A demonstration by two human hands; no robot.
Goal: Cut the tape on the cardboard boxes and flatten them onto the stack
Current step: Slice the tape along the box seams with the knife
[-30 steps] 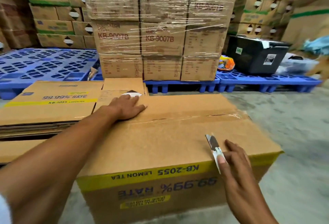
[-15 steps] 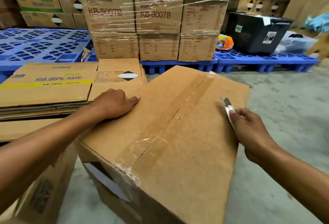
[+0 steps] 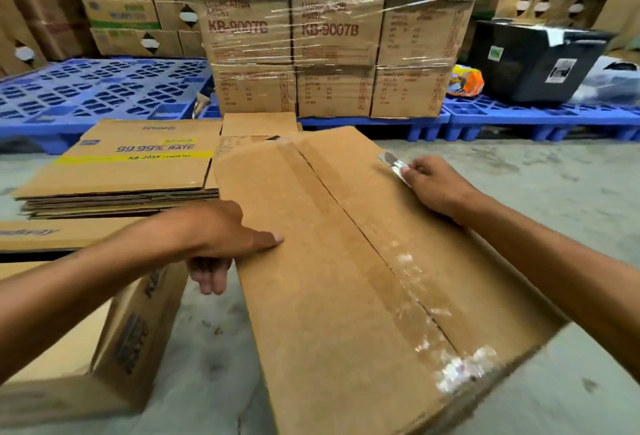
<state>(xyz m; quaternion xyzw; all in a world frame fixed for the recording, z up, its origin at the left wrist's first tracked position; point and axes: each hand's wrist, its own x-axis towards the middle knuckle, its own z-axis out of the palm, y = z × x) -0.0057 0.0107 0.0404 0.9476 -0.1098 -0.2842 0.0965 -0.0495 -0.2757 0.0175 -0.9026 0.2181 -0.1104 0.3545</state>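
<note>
A brown cardboard box (image 3: 329,261) lies with its taped seam facing up, a strip of clear tape (image 3: 408,272) running along the middle join. The left hand (image 3: 221,237) grips the box's left edge, thumb flat on top and fingers curled under. The right hand (image 3: 436,185) rests on the far right edge, holding a small cutter (image 3: 393,163) with its blade touching the cardboard. To the left sits a stack of flattened boxes (image 3: 121,175) on the concrete floor (image 3: 554,175). Behind, shrink-wrapped cartons (image 3: 332,33) stand on blue pallets (image 3: 104,88).
</note>
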